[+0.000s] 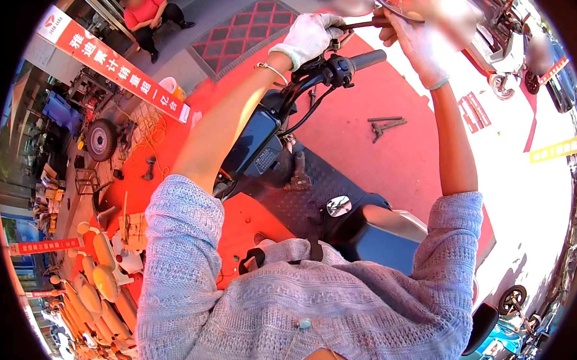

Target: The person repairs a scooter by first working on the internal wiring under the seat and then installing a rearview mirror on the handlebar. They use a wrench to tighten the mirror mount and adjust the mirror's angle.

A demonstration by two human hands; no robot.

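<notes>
Both my hands wear pale work gloves and are raised over the far end of a scooter's handlebar. My left hand is closed round one end of a thin dark rod. My right hand pinches the rod's other side, where a dark curved strip rises; bright glare and blur hide its shape. Just below the hands is the black handlebar grip with its switch block. Nearer me sits the dark display panel. A cordless power tool stands on the black footboard.
Metal tools lie on the red mat right of the scooter. The blue seat is close to my right side. At left are a loose wheel, orange cable and several orange parts. A person sits far left.
</notes>
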